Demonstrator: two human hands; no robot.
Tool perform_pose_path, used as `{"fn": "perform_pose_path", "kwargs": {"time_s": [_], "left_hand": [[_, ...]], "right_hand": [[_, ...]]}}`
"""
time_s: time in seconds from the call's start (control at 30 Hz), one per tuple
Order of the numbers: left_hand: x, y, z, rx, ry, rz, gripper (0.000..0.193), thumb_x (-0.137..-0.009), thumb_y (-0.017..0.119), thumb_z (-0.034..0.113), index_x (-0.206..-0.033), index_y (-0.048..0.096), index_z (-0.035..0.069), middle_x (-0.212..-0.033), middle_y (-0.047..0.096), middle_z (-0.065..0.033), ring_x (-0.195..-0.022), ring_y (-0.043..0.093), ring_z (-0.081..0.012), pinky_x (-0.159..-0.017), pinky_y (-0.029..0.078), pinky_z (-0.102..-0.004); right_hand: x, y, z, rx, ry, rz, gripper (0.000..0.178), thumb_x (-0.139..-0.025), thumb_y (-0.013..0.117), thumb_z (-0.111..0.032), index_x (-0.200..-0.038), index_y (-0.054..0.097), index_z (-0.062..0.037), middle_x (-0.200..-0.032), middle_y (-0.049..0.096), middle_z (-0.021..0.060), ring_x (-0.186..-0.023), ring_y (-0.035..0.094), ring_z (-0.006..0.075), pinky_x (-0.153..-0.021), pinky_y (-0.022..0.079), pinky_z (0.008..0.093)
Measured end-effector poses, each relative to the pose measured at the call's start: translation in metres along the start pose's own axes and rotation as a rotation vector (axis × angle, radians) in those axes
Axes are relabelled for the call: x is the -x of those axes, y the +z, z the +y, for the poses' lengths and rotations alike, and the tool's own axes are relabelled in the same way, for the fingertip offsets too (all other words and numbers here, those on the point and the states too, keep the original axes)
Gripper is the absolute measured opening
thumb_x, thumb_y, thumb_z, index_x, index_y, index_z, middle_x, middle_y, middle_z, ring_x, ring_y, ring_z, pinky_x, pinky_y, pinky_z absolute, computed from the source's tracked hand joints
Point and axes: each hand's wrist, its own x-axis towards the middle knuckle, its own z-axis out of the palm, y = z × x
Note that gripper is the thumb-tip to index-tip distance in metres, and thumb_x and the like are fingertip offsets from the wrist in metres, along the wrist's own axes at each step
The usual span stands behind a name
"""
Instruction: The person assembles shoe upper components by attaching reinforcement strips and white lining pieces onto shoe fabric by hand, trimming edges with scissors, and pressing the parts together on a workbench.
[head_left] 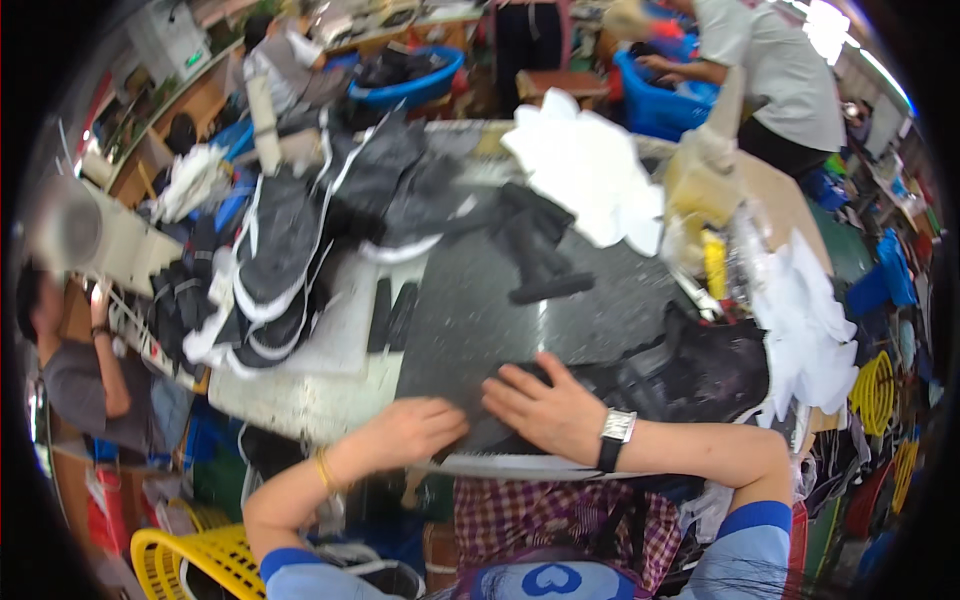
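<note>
The right hand [545, 410] lies flat, fingers spread and open, palm down on a dark cut piece of fabric [560, 385] at the near edge of the dark speckled table [480, 310]; it presses rather than grips. A watch [615, 430] sits on that wrist. Just beside it, the left hand [410, 430] rests on the same near edge, fingers curled loosely; whether it pinches the fabric cannot be told. A gold bangle [324, 470] circles the left wrist. Farther back lie a heap of black pieces with white edging [270, 270] and a stack of white pieces [590, 175]. A yellow basket [190, 560] stands low on the left.
</note>
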Motion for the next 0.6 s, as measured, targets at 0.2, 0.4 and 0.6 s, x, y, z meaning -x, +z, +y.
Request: {"fn": "perform_pose_path", "kwargs": {"time_s": [0.2, 0.4, 0.6], "left_hand": [[-0.014, -0.025, 0.028, 0.001, -0.178, 0.048, 0.032, -0.071, 0.066, 0.018, -0.100, 0.061, 0.006, -0.097, 0.057, -0.0058, -0.088, 0.056, -0.0219, -0.069, 0.046, -0.0324], [-0.026, -0.001, 0.091, 0.264, 0.114, 0.201, 0.027, -0.072, 0.070, 0.021, -0.097, 0.066, 0.014, -0.083, 0.063, 0.0002, -0.069, 0.060, -0.0169, -0.057, 0.046, -0.0320], [-0.072, 0.003, 0.106, 0.323, 0.103, -0.196, 0.025, -0.080, 0.064, 0.021, -0.103, 0.061, 0.012, -0.074, 0.058, -0.0050, -0.066, 0.057, -0.0227, -0.056, 0.046, -0.0353]], "right_hand": [[0.054, -0.068, -0.026, -0.476, 0.088, 0.270, 0.049, -0.074, 0.055, -0.004, -0.122, 0.046, -0.0042, -0.130, 0.044, 0.0126, -0.122, 0.041, 0.0274, -0.102, 0.030, 0.0452], [0.291, 0.001, -0.122, -0.976, 0.627, -0.518, 0.028, -0.089, 0.049, -0.031, -0.096, 0.063, -0.0090, -0.083, 0.063, 0.0142, -0.075, 0.062, 0.0319, -0.068, 0.050, 0.0399], [0.385, 0.026, -0.216, -1.323, 1.156, -0.411, 0.029, -0.090, 0.054, -0.029, -0.097, 0.061, -0.0015, -0.075, 0.065, 0.0070, -0.064, 0.064, 0.0149, -0.058, 0.052, 0.0279]]}}
